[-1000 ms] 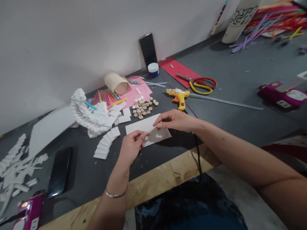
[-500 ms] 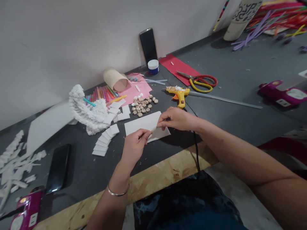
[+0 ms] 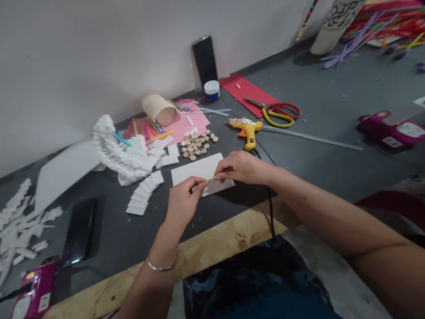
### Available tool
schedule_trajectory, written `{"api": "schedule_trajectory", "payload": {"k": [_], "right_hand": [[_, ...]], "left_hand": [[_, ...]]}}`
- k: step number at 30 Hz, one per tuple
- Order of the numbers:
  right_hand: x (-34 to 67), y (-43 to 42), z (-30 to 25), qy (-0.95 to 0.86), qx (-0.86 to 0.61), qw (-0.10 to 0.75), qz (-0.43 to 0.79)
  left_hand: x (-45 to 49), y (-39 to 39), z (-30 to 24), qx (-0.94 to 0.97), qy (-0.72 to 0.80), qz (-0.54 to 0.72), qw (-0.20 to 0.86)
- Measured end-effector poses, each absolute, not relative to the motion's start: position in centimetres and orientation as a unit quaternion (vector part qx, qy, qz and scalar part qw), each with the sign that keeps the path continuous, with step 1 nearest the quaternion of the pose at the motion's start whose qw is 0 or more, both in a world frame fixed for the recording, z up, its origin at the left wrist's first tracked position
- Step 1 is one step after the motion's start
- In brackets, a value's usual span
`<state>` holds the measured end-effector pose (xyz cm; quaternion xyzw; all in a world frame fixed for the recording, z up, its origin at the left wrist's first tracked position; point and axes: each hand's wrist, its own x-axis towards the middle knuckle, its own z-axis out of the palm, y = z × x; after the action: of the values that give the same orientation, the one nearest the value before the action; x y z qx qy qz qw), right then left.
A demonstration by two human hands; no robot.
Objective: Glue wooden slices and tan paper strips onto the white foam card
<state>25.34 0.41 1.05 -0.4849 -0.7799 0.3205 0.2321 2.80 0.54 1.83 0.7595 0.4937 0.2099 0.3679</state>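
Near the front edge of the surface [image 3: 133,241], the left hand [image 3: 183,200] has a tight grip on one end of a thin tan strip [image 3: 211,179], over a white card [image 3: 191,169]. The right hand [image 3: 245,167] pinches the other end.

The card [image 3: 196,168] is white, the glue gun [image 3: 249,129] yellow.

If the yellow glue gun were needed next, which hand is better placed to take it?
Probably the right hand: it lies close to the glue gun, while the left hand is farther off. Both pinch a thin pale piece, so neither is free.
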Motion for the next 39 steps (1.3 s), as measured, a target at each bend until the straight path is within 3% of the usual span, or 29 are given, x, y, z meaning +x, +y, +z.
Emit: {"api": "schedule_trajectory", "payload": {"k": [11, 16, 25, 35, 39], "right_hand": [[24.3, -0.1, 1.3, -0.806, -0.459, 0.17, 0.333], [24.7, -0.1, 1.1, -0.81, -0.453, 0.203, 0.311], [24.3, -0.5, 1.5, -0.781, -0.436, 0.221, 0.387], [24.6, -1.0, 1.9, -0.723, -0.443, 0.256, 0.465], [24.1, -1.1, 1.7, -0.709, -0.445, 0.28, 0.469]], "left_hand": [[3.0, 0.2, 2.1, 0.766, 0.479, 0.196, 0.382], [2.4, 0.5, 1.9, 0.73, 0.48, 0.217, 0.435], [2.8, 0.2, 2.4, 0.743, 0.498, 0.222, 0.388], [2.5, 0.6, 2.0, 0.691, 0.458, 0.263, 0.494], [2.8, 0.6, 1.9, 0.682, 0.493, 0.31, 0.442]]}}
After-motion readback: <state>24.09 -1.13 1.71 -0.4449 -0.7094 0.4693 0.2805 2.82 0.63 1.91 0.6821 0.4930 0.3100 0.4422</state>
